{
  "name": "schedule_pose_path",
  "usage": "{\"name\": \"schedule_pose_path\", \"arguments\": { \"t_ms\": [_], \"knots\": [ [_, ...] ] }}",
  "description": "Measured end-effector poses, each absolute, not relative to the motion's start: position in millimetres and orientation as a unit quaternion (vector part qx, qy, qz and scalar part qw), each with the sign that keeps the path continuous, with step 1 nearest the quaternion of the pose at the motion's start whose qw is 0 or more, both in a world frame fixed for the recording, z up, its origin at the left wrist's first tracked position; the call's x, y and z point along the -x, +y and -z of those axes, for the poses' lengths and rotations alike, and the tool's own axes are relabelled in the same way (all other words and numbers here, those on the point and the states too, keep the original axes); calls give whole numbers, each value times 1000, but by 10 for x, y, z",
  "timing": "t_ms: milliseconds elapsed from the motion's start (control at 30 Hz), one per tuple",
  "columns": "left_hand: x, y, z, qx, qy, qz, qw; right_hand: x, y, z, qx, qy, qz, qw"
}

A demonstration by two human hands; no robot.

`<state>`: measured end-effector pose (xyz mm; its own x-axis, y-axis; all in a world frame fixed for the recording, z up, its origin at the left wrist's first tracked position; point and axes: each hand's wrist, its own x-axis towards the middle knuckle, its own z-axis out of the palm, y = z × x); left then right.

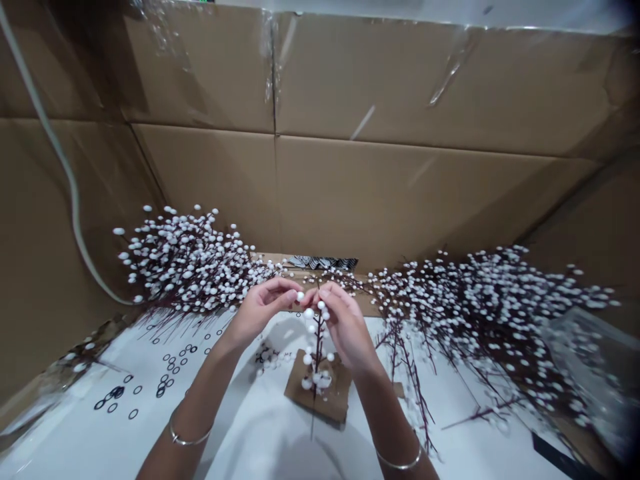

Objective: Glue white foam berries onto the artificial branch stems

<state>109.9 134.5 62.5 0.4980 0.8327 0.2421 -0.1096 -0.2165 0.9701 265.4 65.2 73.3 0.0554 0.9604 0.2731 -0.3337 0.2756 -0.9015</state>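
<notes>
My left hand (263, 310) and my right hand (345, 327) meet at the top of a dark twig with white foam berries (317, 340). Their fingertips pinch the twig's upper end from either side. Lower down, the twig passes through a piece of brown cardboard (318, 387), which hangs on it above the white tabletop (250, 447). A few berries cluster against the cardboard. My fingers hide part of the twig's tip. Each of my wrists wears a thin metal bangle.
Large heaps of white-berry branches lie at the left (185, 263) and right (480, 313). Black rubber rings (165, 380) are scattered on the tabletop at the left. A clear plastic bag (590, 373) sits at the far right. Cardboard walls (350, 193) stand behind everything.
</notes>
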Motion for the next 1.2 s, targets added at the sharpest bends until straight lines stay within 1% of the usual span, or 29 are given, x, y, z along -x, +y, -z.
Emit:
{"name": "schedule_pose_path", "arguments": {
  "t_ms": [167, 367, 500, 600, 700, 900, 1200],
  "knots": [
    [-1197, 1262, -654, -629, 293, -503, 515, -2576, 659, -711, 323, -450, -502, 664],
    [-1216, 1240, -639, -628, 293, -518, 501, -2570, 665, -693, 325, -442, -496, 673],
    [-1219, 1255, -602, -569, 289, -546, 542, -2552, 654, -680, 346, -460, -476, 665],
    [-1233, 1257, -581, -528, 273, -549, 587, -2530, 643, -680, 354, -497, -447, 654],
    [-1254, 1245, -565, -504, 258, -554, 610, -2516, 638, -686, 366, -520, -416, 650],
    [-1295, 1205, -557, -491, 267, -560, 612, -2517, 643, -668, 395, -532, -378, 646],
    [-1309, 1190, -572, -488, 268, -562, 612, -2491, 650, -645, 395, -531, -373, 650]
  ]
}}
